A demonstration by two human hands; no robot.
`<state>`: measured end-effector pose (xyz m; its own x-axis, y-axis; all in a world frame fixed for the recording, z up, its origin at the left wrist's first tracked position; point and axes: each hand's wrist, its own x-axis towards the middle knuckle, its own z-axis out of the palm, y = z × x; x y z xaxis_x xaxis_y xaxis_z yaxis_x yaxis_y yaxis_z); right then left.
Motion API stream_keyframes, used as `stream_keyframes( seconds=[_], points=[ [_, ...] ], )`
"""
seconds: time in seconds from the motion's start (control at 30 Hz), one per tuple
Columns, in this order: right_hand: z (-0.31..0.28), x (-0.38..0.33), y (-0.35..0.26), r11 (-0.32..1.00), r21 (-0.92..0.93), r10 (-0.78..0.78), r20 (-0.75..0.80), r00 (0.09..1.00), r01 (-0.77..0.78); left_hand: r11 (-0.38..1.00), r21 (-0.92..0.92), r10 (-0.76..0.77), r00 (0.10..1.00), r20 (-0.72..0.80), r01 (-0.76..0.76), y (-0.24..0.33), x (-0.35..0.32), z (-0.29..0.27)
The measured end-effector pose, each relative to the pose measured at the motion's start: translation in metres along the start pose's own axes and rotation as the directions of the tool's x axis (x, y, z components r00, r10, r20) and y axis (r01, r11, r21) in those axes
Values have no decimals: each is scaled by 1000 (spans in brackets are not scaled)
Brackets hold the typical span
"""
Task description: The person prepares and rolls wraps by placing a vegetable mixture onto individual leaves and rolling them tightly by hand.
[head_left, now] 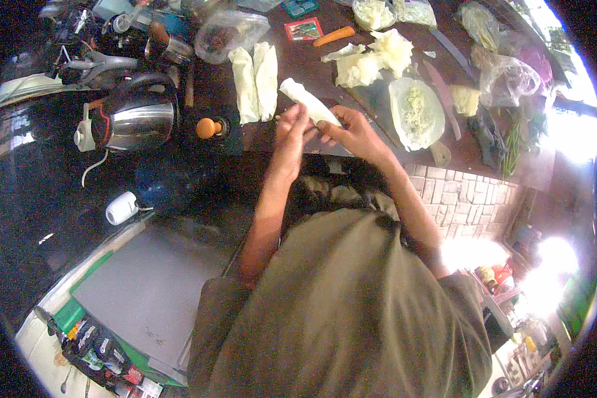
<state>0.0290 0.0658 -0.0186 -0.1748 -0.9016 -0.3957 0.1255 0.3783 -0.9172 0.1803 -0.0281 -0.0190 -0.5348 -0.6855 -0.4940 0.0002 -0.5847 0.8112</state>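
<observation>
A pale rolled wrap (305, 97), which looks like thin flatbread, slants above the table's near edge between my hands. Closed around its near side, my left hand (289, 139) touches the roll with its fingers. My right hand (357, 134) pinches the lower right end between thumb and fingers. Some fingertips hide behind the roll. Two similar rolled wraps (255, 83) lie side by side just to the left. On the right, a pale oval piece (404, 132) bears shredded cabbage (415, 106); whether it is a dish or flatbread I cannot tell.
Cabbage leaves (378, 60) and a carrot (334, 36) lie at the back. Long knives (442, 93) rest at the right, near plastic bags (507, 79). A steel kettle (139, 123) and an orange-knobbed object (209, 128) stand left. A bowl (374, 13) stands far back.
</observation>
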Motion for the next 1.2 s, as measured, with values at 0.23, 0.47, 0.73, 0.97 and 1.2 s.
stream_keyframes(
  seconds=[0.23, 0.47, 0.73, 0.97, 1.2],
  points=[
    [23, -11, -33, 984, 165, 68, 18, 998, -70, 974, -227, 54, 976, 209, -5, 15, 3, 16],
    [14, -30, -34, 972, 198, 96, 149, 984, -124, 815, -566, 118, 919, 377, 127, 37, 19, -17],
    [5, -41, -13, 961, 271, 43, 37, 998, -51, 885, -268, -140, 768, 625, 380, 56, 4, -26],
    [20, -30, -30, 867, 498, -20, 57, 998, -11, 904, 1, -282, 595, 753, 427, 22, -13, 2],
    [20, -28, -51, 924, 363, 131, -12, 991, -117, 924, 69, -321, 664, 676, 376, 23, -23, 8]
  ],
)
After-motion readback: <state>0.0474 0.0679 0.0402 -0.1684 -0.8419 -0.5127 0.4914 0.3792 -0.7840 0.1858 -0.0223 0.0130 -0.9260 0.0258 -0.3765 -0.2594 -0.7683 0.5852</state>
